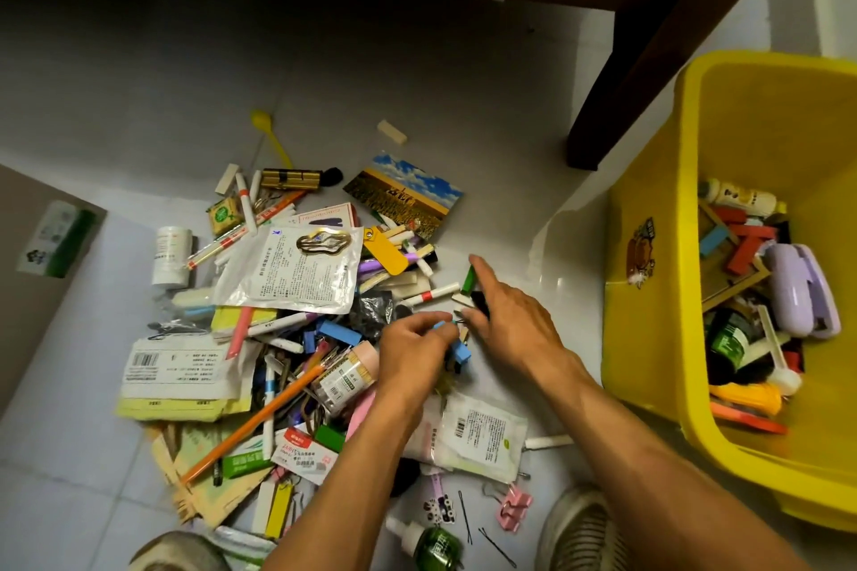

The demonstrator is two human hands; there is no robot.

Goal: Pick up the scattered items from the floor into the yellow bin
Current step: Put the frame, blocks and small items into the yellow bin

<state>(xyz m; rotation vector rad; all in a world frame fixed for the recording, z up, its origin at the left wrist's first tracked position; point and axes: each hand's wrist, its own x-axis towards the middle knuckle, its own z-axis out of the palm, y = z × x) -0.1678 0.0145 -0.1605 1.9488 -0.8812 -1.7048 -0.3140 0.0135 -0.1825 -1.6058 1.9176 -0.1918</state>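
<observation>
Left hand (pixel 417 345) hides, seemingly pinches, blue block (pixel 462 352).

One yellow bin (pixel 649 338) stands to the right of the fingers. Two hands are present: the left hand (pixel 410 355) and the right hand (pixel 512 320). Two blue blocks: one (pixel 461 350) at the left fingertips, one (pixel 338 332) just left of them. One green block (pixel 469 279) lies against the right fingers. One postcard (pixel 403 195), one yellow spoon (pixel 271 137) and one white bottle (pixel 171 255) lie beyond the fingers. Two pink binder clips (pixel 514 508) lie nearer than the fingers.
</observation>
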